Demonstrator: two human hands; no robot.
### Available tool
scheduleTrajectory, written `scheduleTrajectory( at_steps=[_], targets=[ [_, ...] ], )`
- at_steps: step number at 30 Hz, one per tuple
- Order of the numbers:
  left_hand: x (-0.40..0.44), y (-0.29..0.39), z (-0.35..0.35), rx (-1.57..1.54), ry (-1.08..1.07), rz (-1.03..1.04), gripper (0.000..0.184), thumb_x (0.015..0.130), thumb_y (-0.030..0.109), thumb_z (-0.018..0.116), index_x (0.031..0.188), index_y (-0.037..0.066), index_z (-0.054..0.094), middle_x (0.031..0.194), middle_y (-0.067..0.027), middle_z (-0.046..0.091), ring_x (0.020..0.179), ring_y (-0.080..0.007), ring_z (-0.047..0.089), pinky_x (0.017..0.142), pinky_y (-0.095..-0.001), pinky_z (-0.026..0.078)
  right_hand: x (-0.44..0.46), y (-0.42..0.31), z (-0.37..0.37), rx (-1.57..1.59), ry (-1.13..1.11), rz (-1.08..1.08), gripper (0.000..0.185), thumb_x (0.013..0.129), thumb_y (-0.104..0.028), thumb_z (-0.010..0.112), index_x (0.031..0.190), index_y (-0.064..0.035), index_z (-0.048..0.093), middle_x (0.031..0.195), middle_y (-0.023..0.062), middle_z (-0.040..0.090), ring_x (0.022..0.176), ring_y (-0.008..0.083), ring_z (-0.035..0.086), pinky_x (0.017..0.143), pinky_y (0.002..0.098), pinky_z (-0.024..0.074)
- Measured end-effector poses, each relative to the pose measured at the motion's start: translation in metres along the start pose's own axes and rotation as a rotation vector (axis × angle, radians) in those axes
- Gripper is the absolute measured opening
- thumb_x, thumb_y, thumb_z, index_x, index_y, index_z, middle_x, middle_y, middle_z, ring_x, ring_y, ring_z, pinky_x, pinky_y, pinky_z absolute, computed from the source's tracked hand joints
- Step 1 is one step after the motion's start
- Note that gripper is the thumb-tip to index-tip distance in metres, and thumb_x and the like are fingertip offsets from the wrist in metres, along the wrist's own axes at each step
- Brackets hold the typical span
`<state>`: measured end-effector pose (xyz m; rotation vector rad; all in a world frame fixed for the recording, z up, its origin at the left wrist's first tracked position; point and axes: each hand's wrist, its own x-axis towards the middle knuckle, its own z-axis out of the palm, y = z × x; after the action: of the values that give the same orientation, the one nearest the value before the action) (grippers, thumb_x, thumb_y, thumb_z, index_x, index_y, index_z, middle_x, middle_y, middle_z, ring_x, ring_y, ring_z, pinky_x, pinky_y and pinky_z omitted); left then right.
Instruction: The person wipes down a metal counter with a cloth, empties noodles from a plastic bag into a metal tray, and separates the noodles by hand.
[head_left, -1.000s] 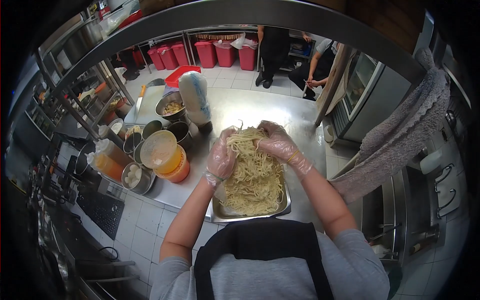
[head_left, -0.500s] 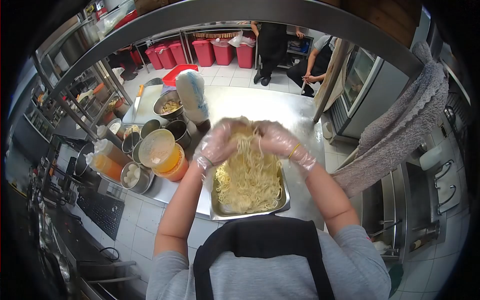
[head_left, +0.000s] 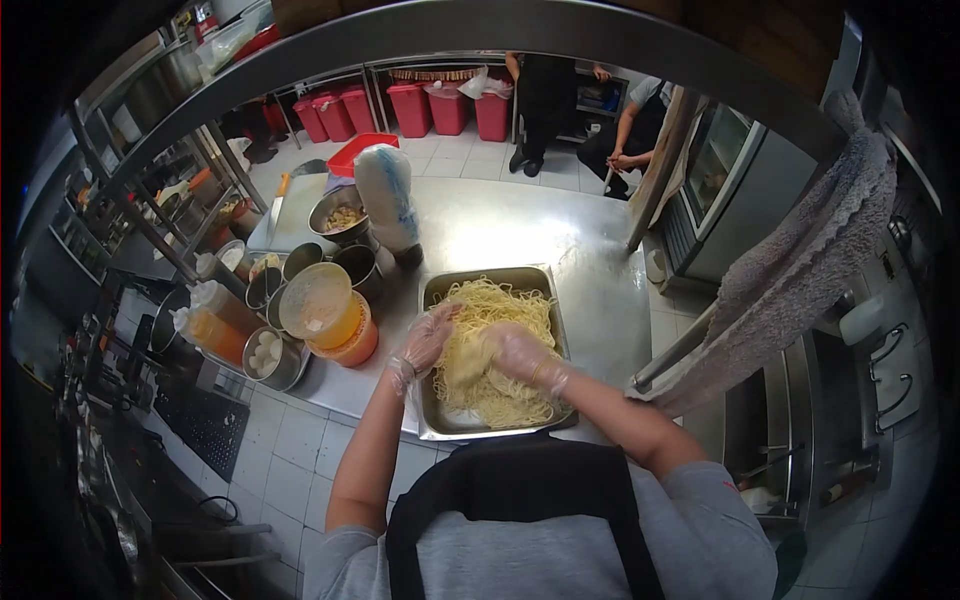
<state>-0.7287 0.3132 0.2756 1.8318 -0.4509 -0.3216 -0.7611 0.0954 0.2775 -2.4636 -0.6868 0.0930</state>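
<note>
A rectangular metal tray [head_left: 432,424] full of pale yellow noodles [head_left: 500,302] stands on the steel table. My left hand [head_left: 428,338], in a clear plastic glove, rests at the tray's left side against the noodles, its fingers stretched out and slightly apart. My right hand [head_left: 512,352], gloved too with a yellow band at the wrist, is down in the middle of the noodles. Its fingers are blurred and partly hidden, so its grip does not show.
Left of the tray on the steel table [head_left: 600,300] are an orange-filled tub [head_left: 348,338], a pot of eggs [head_left: 264,352], squeeze bottles [head_left: 222,308] and a wrapped roll [head_left: 388,195]. A grey towel [head_left: 800,250] hangs at right. Two people [head_left: 545,100] are beyond.
Both hands have come down toward me from above the tray's far end. The lifted noodles are back in the tray, whose far rim now shows.
</note>
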Motion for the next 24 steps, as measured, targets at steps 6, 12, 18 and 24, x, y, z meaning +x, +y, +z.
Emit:
scheduleTrajectory(
  at_steps=[6,12,18,24],
  targets=[
    [0.000,0.054,0.046,0.159,0.303,0.172,0.058,0.098,0.042,0.038,0.138,0.000,0.032,0.132,-0.0197,0.047,0.124,-0.0292,0.045,0.104,-0.0360,0.033,0.011,-0.026,-0.053,0.413,0.305,-0.012,0.039,0.083,-0.009,0.054,0.121,-0.0020,0.048,0.108,0.0177,0.059,0.099,0.0352,0.059,0.088,0.0386,0.0461],
    [0.023,0.056,0.033,0.540,0.331,0.341,0.042,0.095,0.024,0.039,0.129,0.000,0.042,0.122,-0.0211,0.052,0.111,-0.0354,0.052,0.096,-0.0382,0.039,0.005,-0.046,-0.016,0.424,0.450,-0.129,0.047,0.084,-0.006,0.050,0.128,0.0001,0.038,0.109,0.0241,0.055,0.104,0.0382,0.056,0.089,0.0415,0.0443],
    [0.022,0.036,0.047,0.552,0.384,0.259,0.034,0.097,0.028,0.039,0.114,0.002,0.054,0.106,-0.0170,0.060,0.100,-0.0291,0.057,0.089,-0.0353,0.042,0.019,-0.041,-0.039,0.495,0.369,-0.025,0.042,0.079,-0.009,0.057,0.118,0.0006,0.047,0.100,0.0243,0.058,0.093,0.0431,0.056,0.089,0.0395,0.0447],
    [0.036,0.027,0.031,0.909,0.537,0.581,0.028,0.093,0.025,0.044,0.112,0.005,0.049,0.094,-0.0136,0.060,0.086,-0.0264,0.058,0.079,-0.0367,0.044,0.014,-0.059,-0.037,0.294,0.443,-0.080,0.042,0.078,-0.012,0.060,0.118,0.0004,0.050,0.107,0.0212,0.059,0.096,0.0310,0.059,0.087,0.0350,0.0454]
  ],
)
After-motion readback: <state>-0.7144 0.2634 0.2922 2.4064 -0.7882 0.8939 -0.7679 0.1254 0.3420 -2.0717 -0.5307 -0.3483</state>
